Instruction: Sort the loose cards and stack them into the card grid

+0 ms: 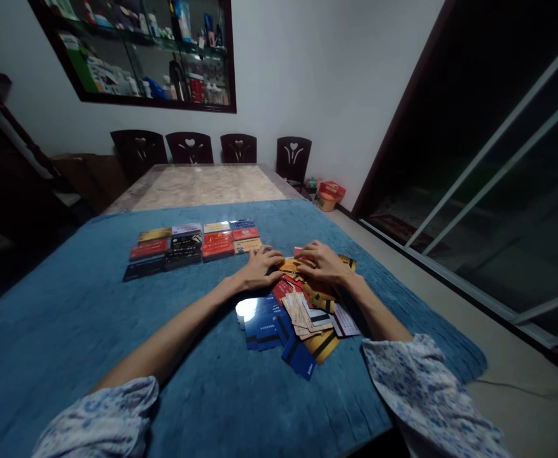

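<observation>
A loose heap of bank-type plastic cards (298, 312) lies on the blue cloth (202, 356), with blue, gold, red, cream and white ones overlapping. At its far side, my left hand (259, 268) has curled fingers and thumb on the left end of some gold cards (288, 266). Across from it my right hand (325, 262) closes on the right end of the same gold cards, its wrist above more of the heap. Further off to the left, neat stacks of cards (217, 245) stand in rows, in red, black, gold and dark blue.
Beyond the cloth the bare stone-patterned tabletop (207, 184) continues to several dark chairs (190, 147). A red and orange bin (329, 196) sits on the floor at the right. Sliding glass doors (488, 210) line that side, and a glass-shelved cabinet (145, 57) is set in the wall.
</observation>
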`<state>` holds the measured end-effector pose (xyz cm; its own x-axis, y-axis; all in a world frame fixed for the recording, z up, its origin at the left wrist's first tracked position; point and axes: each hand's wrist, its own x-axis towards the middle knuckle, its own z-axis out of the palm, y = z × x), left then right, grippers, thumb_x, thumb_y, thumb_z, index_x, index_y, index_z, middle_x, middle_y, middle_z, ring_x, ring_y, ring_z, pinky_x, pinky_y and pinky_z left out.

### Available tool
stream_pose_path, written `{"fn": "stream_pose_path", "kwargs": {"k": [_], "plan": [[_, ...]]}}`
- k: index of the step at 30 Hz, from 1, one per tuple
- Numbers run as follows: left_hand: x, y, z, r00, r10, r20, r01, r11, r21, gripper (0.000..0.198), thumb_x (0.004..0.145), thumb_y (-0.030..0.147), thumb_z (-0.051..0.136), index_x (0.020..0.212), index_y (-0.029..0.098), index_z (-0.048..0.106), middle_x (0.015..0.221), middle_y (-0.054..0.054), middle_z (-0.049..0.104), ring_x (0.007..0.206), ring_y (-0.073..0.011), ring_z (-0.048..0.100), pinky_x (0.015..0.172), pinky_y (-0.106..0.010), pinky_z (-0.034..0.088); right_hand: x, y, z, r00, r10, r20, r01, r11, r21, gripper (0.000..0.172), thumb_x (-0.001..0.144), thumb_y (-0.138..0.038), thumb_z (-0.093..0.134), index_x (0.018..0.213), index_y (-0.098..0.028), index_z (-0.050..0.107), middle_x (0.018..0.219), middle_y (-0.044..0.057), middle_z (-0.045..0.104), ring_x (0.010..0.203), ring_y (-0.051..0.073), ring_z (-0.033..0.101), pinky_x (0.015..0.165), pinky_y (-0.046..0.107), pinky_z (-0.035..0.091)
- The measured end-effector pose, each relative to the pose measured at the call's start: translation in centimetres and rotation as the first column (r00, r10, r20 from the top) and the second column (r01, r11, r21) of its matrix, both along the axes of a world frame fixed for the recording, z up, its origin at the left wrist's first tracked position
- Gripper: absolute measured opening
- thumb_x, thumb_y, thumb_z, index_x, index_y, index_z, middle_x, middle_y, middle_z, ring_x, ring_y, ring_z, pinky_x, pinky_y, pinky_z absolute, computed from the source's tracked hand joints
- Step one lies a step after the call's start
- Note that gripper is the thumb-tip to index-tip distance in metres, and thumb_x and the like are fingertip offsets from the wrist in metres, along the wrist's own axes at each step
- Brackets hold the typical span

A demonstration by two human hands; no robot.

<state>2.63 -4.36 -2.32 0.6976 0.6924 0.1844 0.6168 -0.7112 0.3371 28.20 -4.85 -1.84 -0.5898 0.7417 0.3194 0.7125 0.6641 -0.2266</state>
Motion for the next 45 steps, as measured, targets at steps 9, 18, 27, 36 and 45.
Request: {"fn": "stream_pose_path", "kwargs": {"k": [9,18,27,36,45], "plan": [[-0.2,0.2,0.1,0.999,-0.028,-0.025,0.028,1.0,-0.001,0.035,0.092,0.032,0.058,0.123,0.022,0.072,0.137,-0.01,0.068,0.134,-0.0328,0.044,0.11,-0.055,0.032,-0.2,-0.9,0.2,0.996,0.051,0.069,-0.05,0.999,-0.014,0.024,0.091,-0.039,0.069,0.101,-0.02,0.079,0.108,0.012,0.073,0.103,0.026,0.057,0.091,0.04,0.044],[-0.1,0.1,0.1,0.996,-0.086,-0.013,0.087,0.995,0.05,0.033,0.094,0.034,0.059,0.12,0.023,0.074,0.128,-0.01,0.071,0.132,-0.0326,0.044,0.11,-0.054,0.032,-0.7,-1.5,0.2,0.997,0.063,0.035,-0.062,0.998,-0.025,0.022,0.094,-0.038,0.067,0.099,-0.02,0.079,0.107,0.012,0.072,0.104,0.026,0.056,0.093,0.042,0.046],[-0.2,0.0,0.6,0.985,-0.174,-0.008,0.174,0.979,0.109,0.03,0.098,0.03,0.054,0.116,0.024,0.077,0.113,-0.01,0.076,0.128,-0.0288,0.048,0.11,-0.049,0.034,-0.6,-2.0,0.5,0.997,0.072,-0.005,-0.072,0.997,-0.028,0.026,0.097,-0.04,0.063,0.104,-0.02,0.079,0.108,0.012,0.073,0.105,0.026,0.057,0.094,0.042,0.047],[-1.0,2.0,-0.9,0.947,-0.214,0.239,0.138,0.944,0.299,0.027,0.093,0.021,0.053,0.099,0.017,0.08,0.087,-0.009,0.074,0.096,-0.0223,0.062,0.087,-0.037,0.049,-0.1,-0.5,-1.6,0.972,0.07,-0.225,-0.057,0.996,0.064,0.025,0.088,-0.013,0.061,0.103,-0.022,0.079,0.095,0.008,0.075,0.094,0.023,0.06,0.085,0.038,0.052],[-1.3,2.7,-1.4,0.924,-0.154,0.351,0.071,0.969,0.238,0.026,0.084,0.01,0.057,0.098,0.016,0.079,0.087,-0.006,0.075,0.083,-0.0172,0.064,0.079,-0.03,0.052,-1.1,-0.3,-2.0,0.964,-0.07,-0.258,0.087,0.995,0.053,0.028,0.092,-0.014,0.059,0.116,-0.019,0.074,0.102,0.011,0.072,0.094,0.022,0.064,0.086,0.034,0.051]]}}
